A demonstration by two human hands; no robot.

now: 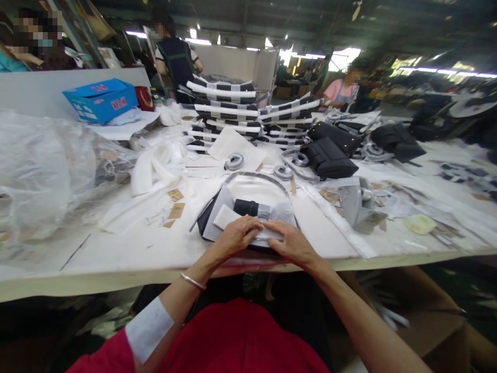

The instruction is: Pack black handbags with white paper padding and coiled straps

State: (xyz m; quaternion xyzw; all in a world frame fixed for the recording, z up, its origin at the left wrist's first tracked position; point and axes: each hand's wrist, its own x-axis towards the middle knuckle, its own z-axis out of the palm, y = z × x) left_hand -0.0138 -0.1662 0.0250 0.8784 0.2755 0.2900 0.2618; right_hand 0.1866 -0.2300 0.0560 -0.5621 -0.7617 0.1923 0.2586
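Note:
A black handbag [206, 217] lies on the worktable in front of me, partly covered with white foam wrapping [223, 217]. Its long strap [267, 177], wound in greyish wrap, arches out behind it. Part of a black flap or band [245, 207] shows in the middle. My left hand [241, 231] is closed with bent fingers on the wrapping at the bag's near edge. Beside it, nearly touching, my right hand [290, 241] pinches the same wrapping between thumb and fingers. The fingertips partly hide what lies under them.
Stacks of wrapped black bags [227, 111] stand at the back. Unwrapped black bags [330, 158] and coiled straps [234, 161] lie right of centre. Clear plastic [46, 171] heaps up at left, near a blue box [101, 101]. Brown tags [176, 210] are scattered. Other people work beyond.

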